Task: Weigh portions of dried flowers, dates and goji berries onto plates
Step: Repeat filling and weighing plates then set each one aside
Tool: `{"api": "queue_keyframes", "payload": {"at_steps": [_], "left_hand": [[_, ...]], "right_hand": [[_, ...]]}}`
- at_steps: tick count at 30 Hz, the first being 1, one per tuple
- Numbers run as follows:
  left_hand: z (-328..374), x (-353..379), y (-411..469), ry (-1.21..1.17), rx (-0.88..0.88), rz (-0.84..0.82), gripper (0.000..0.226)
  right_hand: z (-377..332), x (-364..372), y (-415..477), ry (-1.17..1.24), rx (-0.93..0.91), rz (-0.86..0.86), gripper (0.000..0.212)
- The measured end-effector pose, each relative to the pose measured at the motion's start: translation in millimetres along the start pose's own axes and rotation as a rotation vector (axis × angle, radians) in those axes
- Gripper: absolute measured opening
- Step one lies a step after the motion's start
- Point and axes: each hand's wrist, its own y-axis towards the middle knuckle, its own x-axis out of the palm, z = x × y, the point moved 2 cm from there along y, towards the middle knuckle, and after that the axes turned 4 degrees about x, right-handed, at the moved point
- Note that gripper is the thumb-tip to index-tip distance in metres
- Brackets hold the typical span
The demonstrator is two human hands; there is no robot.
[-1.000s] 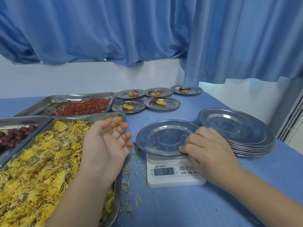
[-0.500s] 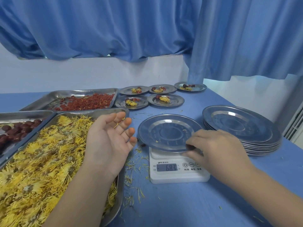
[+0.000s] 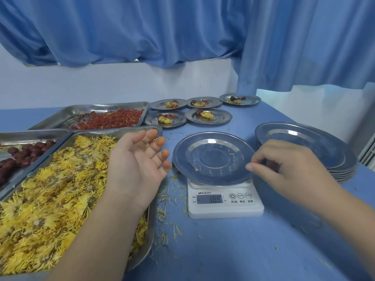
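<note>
Hovering palm-up over the far right corner of the flower tray [image 3: 97, 132], the left hand [image 3: 140, 165] is lying spread, its fingers loose and holding nothing. The right hand [image 3: 288, 171] is curling its fingers at the right rim of the plate [image 3: 213, 157]. Blur is hiding whether it is pinching the rim or anything else, so I cannot tell. That plate is sitting on the scale [image 3: 225, 209], holding only a few stray petals, and the display [image 3: 210, 199] is showing blurred digits.

Dried yellow flowers [image 3: 60, 199] are filling the near tray. Goji berries [image 3: 113, 121] are lying in the tray [image 3: 91, 107] behind it, and dates [image 3: 26, 153] are lying in the tray [image 3: 30, 134] at far left. A stack of plates [image 3: 304, 147] is standing just right of the scale, near the right hand. Five filled plates [image 3: 223, 116] are sitting at the back of the blue table [image 3: 223, 250], each carrying flowers and red pieces. Loose petals [image 3: 168, 199] are lying scattered between the flower tray and the scale. A blue curtain [image 3: 142, 27] is hanging behind.
</note>
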Motion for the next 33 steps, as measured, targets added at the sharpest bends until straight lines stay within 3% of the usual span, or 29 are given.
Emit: {"api": "queue_keyframes", "payload": {"at_steps": [6, 12, 17, 20, 27, 33], "left_hand": [[1, 1, -1, 0.004, 0.003, 0.002, 0.017], [1, 1, -1, 0.004, 0.000, 0.011, 0.017], [1, 1, -1, 0.004, -0.005, 0.012, 0.017], [1, 1, -1, 0.006, -0.005, 0.008, 0.017], [0, 0, 0, 0.006, -0.008, 0.006, 0.017], [0, 0, 0, 0.005, -0.007, 0.003, 0.017]], "right_hand": [[7, 2, -1, -0.020, -0.021, -0.090, 0.029], [24, -4, -3, -0.037, -0.037, -0.398, 0.044], [29, -3, -8, -0.056, 0.062, -0.606, 0.025], [24, 0, -9, -0.050, 0.059, -0.636, 0.017], [17, 3, -11, -0.073, 0.061, -0.669, 0.035], [14, 0, -12, -0.056, 0.143, -0.692, 0.034]]}}
